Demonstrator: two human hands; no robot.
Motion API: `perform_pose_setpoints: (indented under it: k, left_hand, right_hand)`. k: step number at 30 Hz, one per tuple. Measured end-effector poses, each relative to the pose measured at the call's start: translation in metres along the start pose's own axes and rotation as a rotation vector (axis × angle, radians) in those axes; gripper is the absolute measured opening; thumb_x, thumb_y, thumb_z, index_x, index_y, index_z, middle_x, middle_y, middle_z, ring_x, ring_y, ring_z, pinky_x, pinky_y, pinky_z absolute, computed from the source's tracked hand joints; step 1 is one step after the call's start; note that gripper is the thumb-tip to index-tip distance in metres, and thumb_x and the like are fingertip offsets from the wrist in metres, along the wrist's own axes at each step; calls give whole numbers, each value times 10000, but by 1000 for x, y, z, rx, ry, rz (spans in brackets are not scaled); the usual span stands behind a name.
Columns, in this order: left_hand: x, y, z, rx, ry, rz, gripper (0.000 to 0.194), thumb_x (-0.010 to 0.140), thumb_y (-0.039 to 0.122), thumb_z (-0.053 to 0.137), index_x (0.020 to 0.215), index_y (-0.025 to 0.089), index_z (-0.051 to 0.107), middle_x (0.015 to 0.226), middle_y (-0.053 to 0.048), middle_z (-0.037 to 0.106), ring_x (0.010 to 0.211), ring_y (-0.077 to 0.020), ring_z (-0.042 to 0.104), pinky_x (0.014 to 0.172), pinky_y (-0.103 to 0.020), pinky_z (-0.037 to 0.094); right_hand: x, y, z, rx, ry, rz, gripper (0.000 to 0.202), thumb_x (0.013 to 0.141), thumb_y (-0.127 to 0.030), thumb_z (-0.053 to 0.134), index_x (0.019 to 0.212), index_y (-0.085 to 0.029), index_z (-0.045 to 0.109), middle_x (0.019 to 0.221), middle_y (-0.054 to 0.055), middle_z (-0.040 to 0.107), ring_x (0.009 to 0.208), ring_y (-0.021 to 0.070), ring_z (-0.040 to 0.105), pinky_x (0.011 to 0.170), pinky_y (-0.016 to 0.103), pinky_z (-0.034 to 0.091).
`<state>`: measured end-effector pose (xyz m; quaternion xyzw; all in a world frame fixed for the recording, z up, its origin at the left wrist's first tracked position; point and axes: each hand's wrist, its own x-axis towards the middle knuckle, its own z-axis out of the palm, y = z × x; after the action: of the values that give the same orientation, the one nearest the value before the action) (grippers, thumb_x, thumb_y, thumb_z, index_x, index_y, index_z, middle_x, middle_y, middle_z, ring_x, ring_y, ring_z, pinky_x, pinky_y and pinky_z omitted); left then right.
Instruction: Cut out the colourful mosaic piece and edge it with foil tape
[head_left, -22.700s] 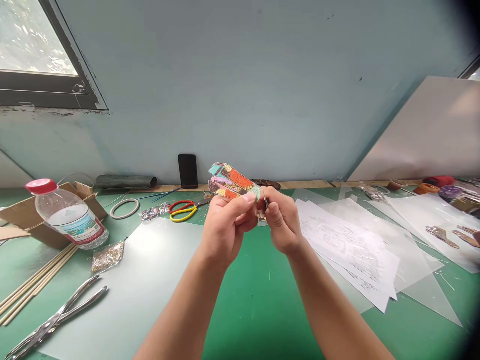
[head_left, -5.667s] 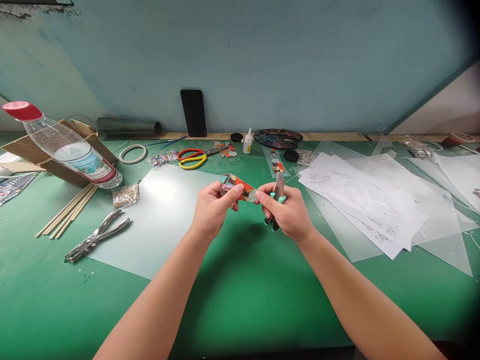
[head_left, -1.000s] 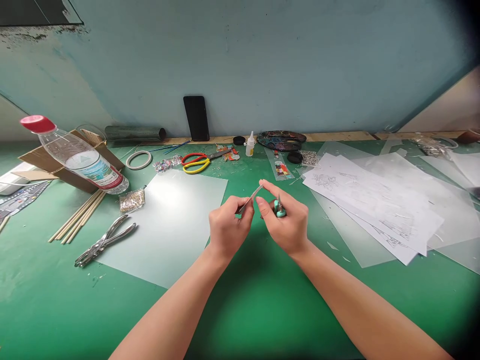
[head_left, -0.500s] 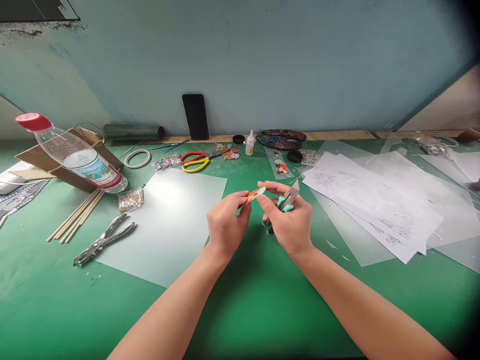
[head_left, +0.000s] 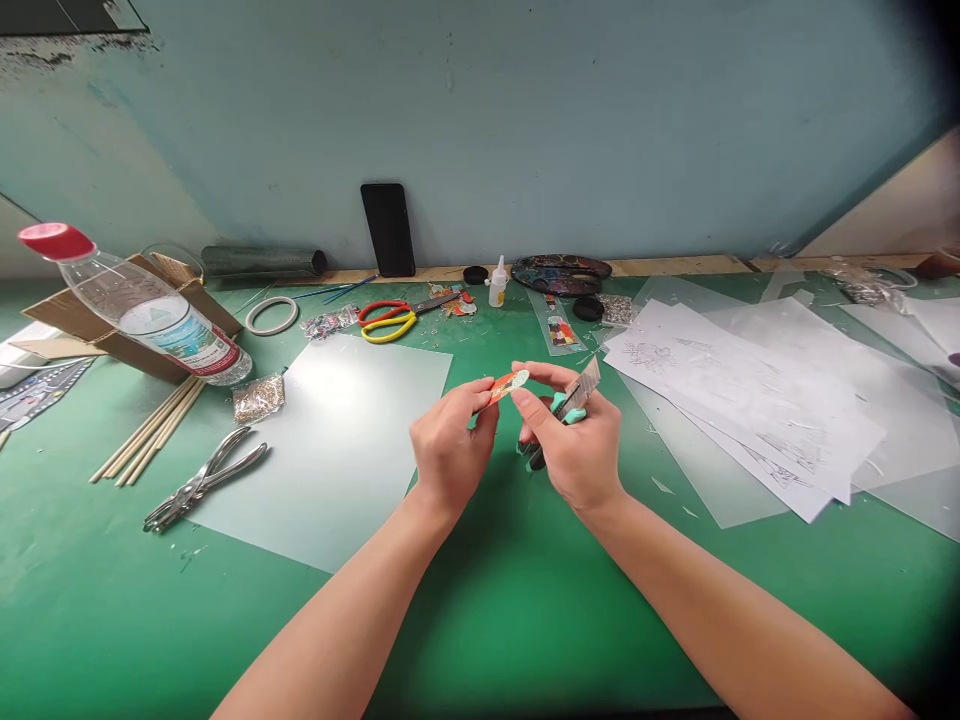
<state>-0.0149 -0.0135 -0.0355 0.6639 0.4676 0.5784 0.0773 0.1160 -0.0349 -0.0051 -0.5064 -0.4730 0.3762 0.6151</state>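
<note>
Between thumb and fingers, my left hand [head_left: 454, 440] pinches a small flat painted piece [head_left: 508, 385], orange with a pale rounded end. My right hand [head_left: 577, 440] steadies that pale end with thumb and forefinger. Tucked into the same right hand is a utility knife [head_left: 571, 405], teal and black, its blade pointing up and away to the right. Part of the knife's handle is hidden by the palm and fingers. Both hands are held above the green table [head_left: 525, 620].
At left are silver hole-punch pliers [head_left: 206, 480], wooden sticks [head_left: 154, 430], a tilted bottle [head_left: 161, 320] and a frosted sheet [head_left: 330, 450]. Scissors [head_left: 390, 318], a glue bottle [head_left: 498, 283] and a phone [head_left: 388, 230] stand or lie behind. Drawn-on papers [head_left: 735, 390] cover the right.
The painted piece is turned slightly, so more of its pale end shows. Both hands keep their grips; the whole view has shifted a little.
</note>
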Motion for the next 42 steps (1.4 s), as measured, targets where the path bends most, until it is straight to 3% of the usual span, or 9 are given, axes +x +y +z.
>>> perform_pose_setpoints:
  k: [8, 15, 20, 25, 29, 31, 34, 36, 42]
  left_hand:
    - [0, -3, 1, 40, 19, 20, 111, 895, 150, 669, 812, 220, 692, 953, -51, 825, 922, -223, 801, 804, -339, 646]
    - [13, -21, -2, 175, 202, 425, 161, 878, 33, 661, 829, 185, 645, 1012, -73, 808, 1006, -223, 791, 860, -307, 658]
    - [20, -29, -4, 148, 165, 549, 180, 893, -4, 628, 860, 173, 620, 1050, -79, 783, 1088, -246, 768, 885, -315, 662]
    - [24, -28, -9, 9, 13, 534, 237, 908, -9, 555, 1013, 186, 640, 1216, -101, 711, 1299, -280, 656, 1019, -421, 613]
    - [22, -22, -13, -284, -229, 276, 425, 925, 232, 609, 1348, 231, 571, 1558, -171, 472, 1520, -395, 378, 1113, -568, 494]
    - [20, -19, -11, -482, -250, -1, 528, 924, 357, 650, 1423, 263, 503, 1589, -170, 425, 1461, -377, 455, 1018, -482, 554]
    - [19, -15, -7, -693, -245, -406, 557, 890, 402, 745, 1371, 249, 512, 1304, -131, 639, 1080, -230, 690, 851, -336, 580]
    - [19, -13, -6, -792, -277, -588, 551, 847, 387, 809, 1300, 229, 539, 999, -53, 706, 814, -153, 691, 767, -295, 569]
    - [24, -10, -9, -933, -274, -741, 585, 738, 330, 909, 1200, 211, 571, 768, 15, 693, 633, -127, 653, 614, -254, 527]
  right_hand:
    - [-1, 3, -3, 66, -50, -9, 203, 855, -332, 778, 1033, -235, 754, 1065, 49, 775, 483, 86, 566, 492, 299, 515]
    - [8, 2, -3, 250, -82, 208, 303, 771, -415, 842, 966, -203, 746, 855, 0, 703, 407, 74, 546, 404, 258, 396]
    - [15, -1, -4, 296, -126, 366, 339, 718, -381, 858, 952, -158, 757, 571, -50, 576, 381, 74, 475, 412, 240, 340]
    - [18, -1, -4, 259, -94, 366, 393, 661, -340, 907, 974, -165, 749, 686, -44, 605, 433, 59, 485, 429, 236, 354]
    - [21, 3, -6, 206, -63, 328, 398, 667, -346, 907, 989, -175, 749, 731, -39, 603, 469, 51, 460, 445, 238, 369]
    - [22, 7, -8, 128, -57, 276, 383, 689, -353, 895, 1002, -181, 755, 755, -24, 618, 499, 58, 466, 460, 242, 382]
    - [21, 10, -11, 8, -77, 193, 358, 725, -361, 873, 1017, -188, 761, 779, 2, 652, 547, 81, 495, 485, 250, 402]
    - [20, 9, -13, -22, -102, 167, 335, 741, -361, 860, 1015, -194, 763, 783, 7, 665, 553, 87, 501, 492, 252, 409]
    - [19, 1, -13, 83, -232, 220, 252, 813, -416, 794, 895, -181, 751, 515, -46, 551, 438, 93, 460, 452, 250, 363]
